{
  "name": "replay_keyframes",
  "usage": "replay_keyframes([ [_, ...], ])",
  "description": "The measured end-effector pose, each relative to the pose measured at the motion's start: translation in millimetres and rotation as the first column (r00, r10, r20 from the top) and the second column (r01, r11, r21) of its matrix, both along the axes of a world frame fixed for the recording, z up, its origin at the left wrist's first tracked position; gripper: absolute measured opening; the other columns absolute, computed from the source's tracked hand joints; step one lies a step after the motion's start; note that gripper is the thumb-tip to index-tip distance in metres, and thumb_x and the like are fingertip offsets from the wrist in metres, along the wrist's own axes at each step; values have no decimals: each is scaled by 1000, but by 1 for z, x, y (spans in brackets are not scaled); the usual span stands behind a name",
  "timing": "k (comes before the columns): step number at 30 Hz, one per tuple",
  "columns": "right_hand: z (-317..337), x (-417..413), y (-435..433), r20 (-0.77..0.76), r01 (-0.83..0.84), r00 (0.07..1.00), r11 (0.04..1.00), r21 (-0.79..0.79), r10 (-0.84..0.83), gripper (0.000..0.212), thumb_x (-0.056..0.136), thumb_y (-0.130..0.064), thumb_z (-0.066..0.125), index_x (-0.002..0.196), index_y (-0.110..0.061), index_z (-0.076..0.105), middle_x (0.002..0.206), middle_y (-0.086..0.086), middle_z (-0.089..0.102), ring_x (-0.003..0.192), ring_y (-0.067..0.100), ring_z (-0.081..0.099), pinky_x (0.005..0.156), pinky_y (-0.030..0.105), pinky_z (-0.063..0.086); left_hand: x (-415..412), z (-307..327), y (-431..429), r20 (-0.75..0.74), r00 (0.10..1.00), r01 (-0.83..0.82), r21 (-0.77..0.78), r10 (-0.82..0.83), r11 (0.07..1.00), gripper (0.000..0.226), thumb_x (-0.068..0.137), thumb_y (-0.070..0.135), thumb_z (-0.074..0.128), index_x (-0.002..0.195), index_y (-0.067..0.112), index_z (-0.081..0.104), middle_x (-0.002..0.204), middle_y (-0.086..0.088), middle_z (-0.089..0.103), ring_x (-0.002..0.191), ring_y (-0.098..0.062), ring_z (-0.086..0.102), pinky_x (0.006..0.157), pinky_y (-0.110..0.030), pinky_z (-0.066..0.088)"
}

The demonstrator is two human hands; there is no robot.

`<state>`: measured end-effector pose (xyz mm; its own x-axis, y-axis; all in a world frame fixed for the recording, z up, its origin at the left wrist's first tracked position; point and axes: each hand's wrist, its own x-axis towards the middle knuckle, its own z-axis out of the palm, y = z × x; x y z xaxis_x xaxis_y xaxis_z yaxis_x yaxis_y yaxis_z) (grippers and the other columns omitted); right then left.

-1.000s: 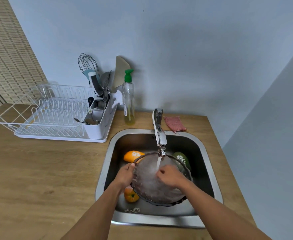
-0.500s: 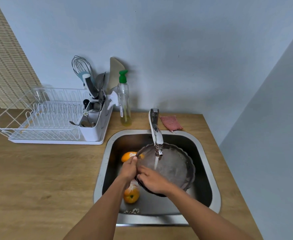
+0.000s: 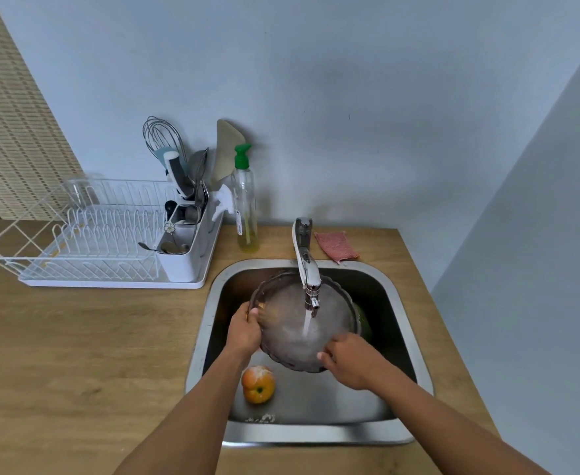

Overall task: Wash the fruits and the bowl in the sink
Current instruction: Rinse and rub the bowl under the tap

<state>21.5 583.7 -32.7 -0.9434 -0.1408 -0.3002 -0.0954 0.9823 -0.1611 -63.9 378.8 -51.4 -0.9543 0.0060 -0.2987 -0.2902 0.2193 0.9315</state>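
A dark scalloped glass bowl (image 3: 292,334) is held tilted in the steel sink (image 3: 316,433), under water running from the tap (image 3: 307,269). My left hand (image 3: 244,330) grips the bowl's left rim. My right hand (image 3: 346,359) lies on the bowl's lower right edge, fingers over the inside. An orange fruit (image 3: 258,385) sits on the sink floor below my left hand. A green fruit (image 3: 364,323) peeks out behind the bowl's right side.
A white dish rack (image 3: 86,248) with a utensil caddy stands on the wooden counter at the left. A soap bottle (image 3: 246,207) with a green pump and a pink cloth (image 3: 336,246) sit behind the sink. A wall rises close on the right.
The bowl has turned and shifted under the stream. My right hand slid from the bowl's left part to its lower right edge. The orange fruit behind the bowl is now hidden.
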Motion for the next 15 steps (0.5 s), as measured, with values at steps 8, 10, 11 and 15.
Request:
replay_keyframes([
  [8,-3,-4,-75,176,41,983,875,-482,51,61,95,-50,33,150,-23,28,153,4,37,134,23,43,111,37,35,-5,7,5,-69,998,-15,-46,12,999,30,104,17,38,127,18,57,115,-6,63,110,-22,58,100,-42,49],
  [10,-4,-1,-85,135,38,990,811,-583,51,70,94,-50,38,155,-28,9,162,-7,15,145,14,27,118,35,26,-3,5,6,-73,997,-11,-65,6,998,30,103,17,38,127,18,57,113,-5,64,109,-22,59,101,-43,48],
  [11,-6,2,-89,116,36,992,790,-612,45,73,94,-51,39,155,-29,4,162,-10,9,147,12,22,120,35,23,-2,5,6,-72,997,-10,-69,5,998,30,103,17,38,126,19,58,113,-5,64,110,-22,59,101,-43,48],
  [15,-22,13,-75,112,47,993,807,-589,24,55,98,-50,31,150,-36,22,154,-6,37,138,15,38,115,36,32,1,5,1,-72,997,-25,-107,17,994,31,104,18,39,129,19,56,118,-5,63,113,-22,57,101,-39,47],
])
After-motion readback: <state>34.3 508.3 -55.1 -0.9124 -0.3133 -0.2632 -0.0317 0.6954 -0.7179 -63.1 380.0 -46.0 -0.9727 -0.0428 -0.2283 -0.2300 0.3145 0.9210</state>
